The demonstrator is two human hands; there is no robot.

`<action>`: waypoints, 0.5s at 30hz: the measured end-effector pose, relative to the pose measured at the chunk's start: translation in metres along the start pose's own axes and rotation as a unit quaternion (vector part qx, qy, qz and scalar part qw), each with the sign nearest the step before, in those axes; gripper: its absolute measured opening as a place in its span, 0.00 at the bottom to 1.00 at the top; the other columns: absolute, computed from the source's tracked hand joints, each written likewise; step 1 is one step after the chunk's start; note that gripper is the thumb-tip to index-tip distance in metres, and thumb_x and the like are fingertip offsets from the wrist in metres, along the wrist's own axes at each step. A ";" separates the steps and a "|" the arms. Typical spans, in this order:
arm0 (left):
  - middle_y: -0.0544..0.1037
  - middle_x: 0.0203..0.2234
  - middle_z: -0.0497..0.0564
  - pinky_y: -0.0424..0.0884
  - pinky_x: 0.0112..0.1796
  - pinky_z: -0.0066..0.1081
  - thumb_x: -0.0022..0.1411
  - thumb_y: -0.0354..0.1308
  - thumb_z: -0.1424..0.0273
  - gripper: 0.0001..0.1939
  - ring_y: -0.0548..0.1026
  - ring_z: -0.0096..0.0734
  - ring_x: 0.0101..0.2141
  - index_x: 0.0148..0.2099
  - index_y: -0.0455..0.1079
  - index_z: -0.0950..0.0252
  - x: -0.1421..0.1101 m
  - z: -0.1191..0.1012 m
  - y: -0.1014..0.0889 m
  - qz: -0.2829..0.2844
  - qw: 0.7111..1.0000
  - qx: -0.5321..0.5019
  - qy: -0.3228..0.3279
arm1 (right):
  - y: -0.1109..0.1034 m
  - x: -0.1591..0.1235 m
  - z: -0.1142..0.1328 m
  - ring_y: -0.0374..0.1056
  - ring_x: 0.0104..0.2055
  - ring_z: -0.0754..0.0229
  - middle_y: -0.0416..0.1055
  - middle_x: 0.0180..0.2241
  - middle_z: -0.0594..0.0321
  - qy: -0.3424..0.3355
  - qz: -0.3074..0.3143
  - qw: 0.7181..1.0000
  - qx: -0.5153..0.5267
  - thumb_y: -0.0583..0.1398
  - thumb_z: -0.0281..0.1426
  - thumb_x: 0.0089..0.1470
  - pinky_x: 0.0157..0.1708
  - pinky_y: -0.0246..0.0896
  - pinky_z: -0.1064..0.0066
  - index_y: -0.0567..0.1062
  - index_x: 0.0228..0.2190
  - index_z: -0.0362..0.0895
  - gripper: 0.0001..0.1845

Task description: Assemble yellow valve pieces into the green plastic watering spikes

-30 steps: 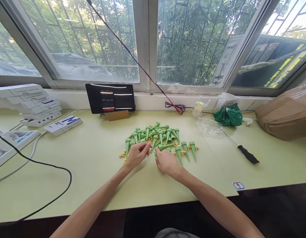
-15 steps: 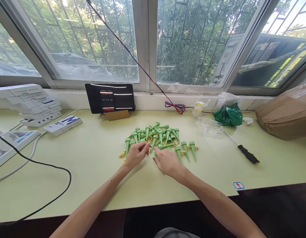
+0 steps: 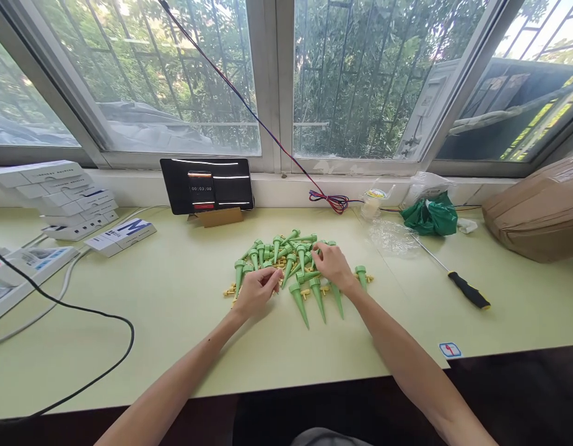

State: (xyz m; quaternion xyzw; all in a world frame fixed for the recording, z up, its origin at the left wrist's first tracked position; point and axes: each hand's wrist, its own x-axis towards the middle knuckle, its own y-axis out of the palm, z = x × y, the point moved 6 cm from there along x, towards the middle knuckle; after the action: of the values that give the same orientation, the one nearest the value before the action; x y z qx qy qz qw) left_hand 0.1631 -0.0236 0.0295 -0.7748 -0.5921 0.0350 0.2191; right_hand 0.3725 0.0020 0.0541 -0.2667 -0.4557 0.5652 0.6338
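Two-handed, works at green tapered spikes (image 3: 288,266) heaped between front and back edges of table (image 3: 290,359); with left hand (image 3: 254,290), presses fingertips together beside them; cannot tell grip of right hand (image 3: 333,265) over others.

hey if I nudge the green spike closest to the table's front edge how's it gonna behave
The green spike is probably light and stiff, as it looks like straight moulded plastic. It may swing round in an arc, since it tapers from a wide cap to a point. The yellow piece beside its cap might stop it rolling far.
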 end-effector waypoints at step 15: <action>0.71 0.17 0.47 0.57 0.19 0.24 0.65 0.54 0.57 0.19 0.61 0.23 0.17 0.31 0.73 0.66 0.001 -0.001 -0.002 -0.010 1.000 0.002 -0.002 | 0.014 -0.006 -0.001 0.71 0.31 0.58 0.76 0.28 0.61 0.014 0.002 1.000 0.016 0.56 0.36 0.64 0.32 0.58 0.70 0.72 0.45 0.42 0.13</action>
State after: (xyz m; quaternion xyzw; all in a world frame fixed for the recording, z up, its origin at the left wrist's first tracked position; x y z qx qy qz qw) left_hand 0.1621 -0.0224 0.0317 -0.7684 -0.6000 0.0359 0.2194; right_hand 0.3676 -0.0009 0.0401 -0.2652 -0.4372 0.5703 0.6428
